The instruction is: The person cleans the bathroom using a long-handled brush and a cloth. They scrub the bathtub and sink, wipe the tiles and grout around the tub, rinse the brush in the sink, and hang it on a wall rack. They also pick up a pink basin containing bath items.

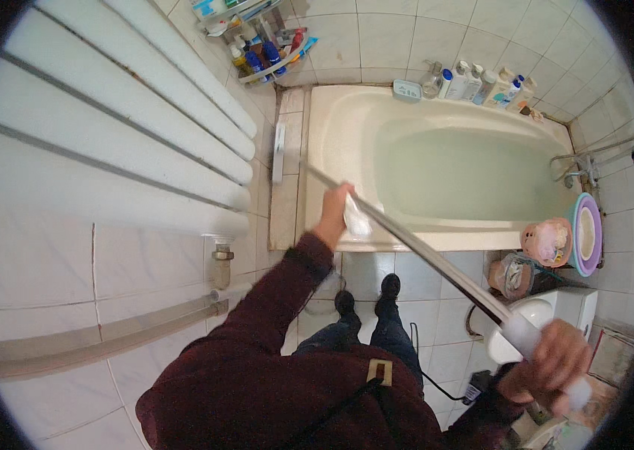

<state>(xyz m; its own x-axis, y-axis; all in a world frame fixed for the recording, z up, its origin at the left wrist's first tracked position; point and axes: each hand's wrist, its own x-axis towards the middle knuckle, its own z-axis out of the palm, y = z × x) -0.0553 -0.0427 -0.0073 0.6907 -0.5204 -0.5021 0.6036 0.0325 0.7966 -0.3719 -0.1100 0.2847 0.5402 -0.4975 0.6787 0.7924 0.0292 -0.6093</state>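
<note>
A long silvery metal rod [429,255] slants across in front of me, from over the tub's near left corner down to the lower right. Its right end carries a white sleeve [524,337], and a white tip shows beyond my fingers. My right hand [554,365], somewhat blurred, is wrapped round that white end. Toward the thin far end, my left hand [335,208] is closed on the rod. A white soft piece [357,217], perhaps cloth or tissue, hangs from the left fingers below the rod.
The cream bathtub [354,238] holds greenish water. Several bottles [474,82] line its back edge beside a soap dish [407,91]. A corner shelf [264,71] and white radiator [137,97] are left. At right stand basins [587,232], a pink basket [545,241] and the toilet [519,330].
</note>
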